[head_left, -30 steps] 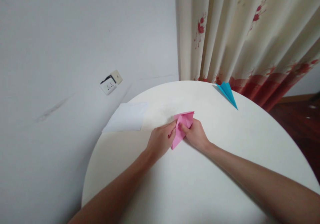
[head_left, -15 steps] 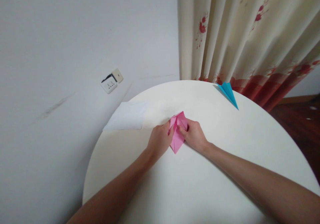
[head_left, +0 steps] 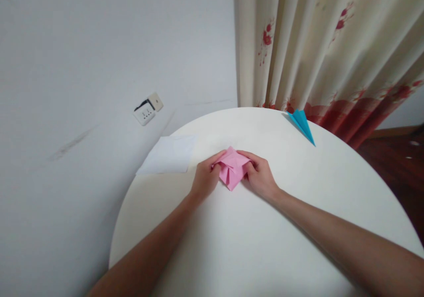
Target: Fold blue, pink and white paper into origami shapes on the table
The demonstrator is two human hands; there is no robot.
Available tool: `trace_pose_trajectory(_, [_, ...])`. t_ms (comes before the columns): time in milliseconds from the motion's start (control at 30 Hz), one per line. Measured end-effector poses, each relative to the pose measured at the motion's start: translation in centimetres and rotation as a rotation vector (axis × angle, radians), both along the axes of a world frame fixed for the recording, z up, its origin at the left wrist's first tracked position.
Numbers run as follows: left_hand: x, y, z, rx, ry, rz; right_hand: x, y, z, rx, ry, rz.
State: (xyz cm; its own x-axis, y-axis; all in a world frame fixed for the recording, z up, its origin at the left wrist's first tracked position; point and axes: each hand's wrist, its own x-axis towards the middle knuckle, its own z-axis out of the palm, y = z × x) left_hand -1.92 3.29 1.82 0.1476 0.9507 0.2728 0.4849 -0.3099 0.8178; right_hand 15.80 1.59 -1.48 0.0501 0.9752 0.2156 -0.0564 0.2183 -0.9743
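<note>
A folded pink paper (head_left: 232,169) lies between both my hands near the middle of a round white table (head_left: 251,244). My left hand (head_left: 203,180) pinches its left edge and my right hand (head_left: 260,175) grips its right edge. The paper is spread wide, with a point towards me and creases showing on top.
A blue paper plane (head_left: 302,124) rests at the table's far right edge. A white sheet (head_left: 168,155) hangs over the far left edge. Behind stand a white wall with a socket (head_left: 147,108) and a cream curtain (head_left: 324,45) with red flowers. Dark wood floor (head_left: 400,164) shows at right.
The pink paper was narrow and held upright between my fingers; both hands have moved apart and spread it open flatter and wider on the table.
</note>
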Motion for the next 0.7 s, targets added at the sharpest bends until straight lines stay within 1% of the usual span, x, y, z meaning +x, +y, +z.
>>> trace_pose_trajectory(67, [-0.1, 0.4, -0.3, -0.126, -0.211, -0.057, 0.0, 0.0, 0.2, -0.004, 0.068, 0.014])
trace_pose_trajectory(133, [-0.1, 0.6, -0.4, -0.245, -0.404, -0.094, 0.1, -0.1, 0.5, 0.034, 0.095, -0.007])
trace_pose_trajectory(233, [-0.2, 0.5, -0.1, -0.373, -0.619, -0.163, 0.2, 0.1, 0.4, 0.101, 0.126, -0.045])
trace_pose_trajectory(367, [-0.5, 0.1, 0.7, -0.474, -0.783, -0.376, 0.4, 0.5, -0.1, 0.144, 0.178, -0.069])
trace_pose_trajectory(433, [-0.5, 0.1, 0.8, -0.483, -0.812, -0.422, 0.4, 0.6, -0.1, 0.154, 0.188, -0.071])
trace_pose_trajectory(500, [-0.5, 0.2, 0.6, -0.470, -0.771, -0.362, 0.5, 0.5, 0.2, 0.164, 0.181, -0.062])
trace_pose_trajectory(567, [-0.4, 0.5, 0.1, -0.434, -0.669, -0.247, 0.6, 0.3, 0.5, 0.163, 0.180, -0.041])
trace_pose_trajectory(700, [-0.4, 1.0, -0.9, -0.296, -0.482, -0.097, 0.6, 0.1, 0.8, 0.099, 0.256, -0.043])
